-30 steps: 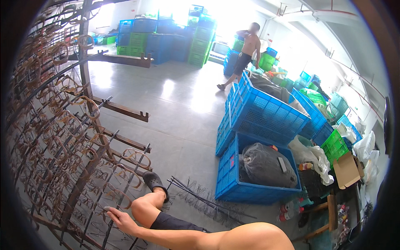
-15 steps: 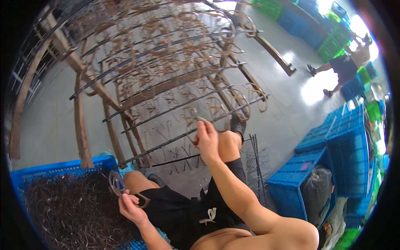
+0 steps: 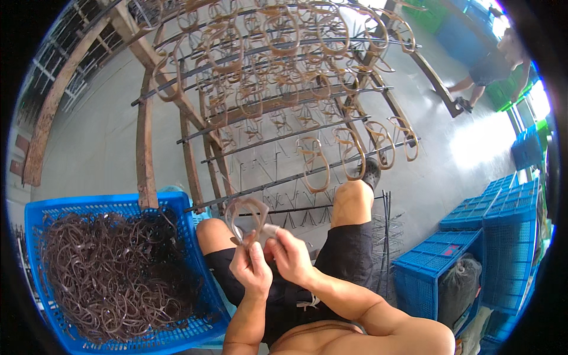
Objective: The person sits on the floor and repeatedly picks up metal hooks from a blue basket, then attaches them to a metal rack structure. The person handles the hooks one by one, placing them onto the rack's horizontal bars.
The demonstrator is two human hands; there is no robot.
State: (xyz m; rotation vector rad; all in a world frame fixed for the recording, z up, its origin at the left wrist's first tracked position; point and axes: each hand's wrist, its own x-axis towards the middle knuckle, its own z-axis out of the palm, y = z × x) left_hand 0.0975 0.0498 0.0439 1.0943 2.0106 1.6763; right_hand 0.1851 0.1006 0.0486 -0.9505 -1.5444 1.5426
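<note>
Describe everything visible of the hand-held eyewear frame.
The eyewear frame is brownish-grey and glossy, apparently plastic, with rounded rims overlapping in view; lenses cannot be made out. The left hand pinches its lower part, and the rims rise above the grip, near the left knee. The right hand is close by; contact is unclear.

Room above blue crate (image 3: 89,203), wooden post (image 3: 145,136) at far rim
</note>
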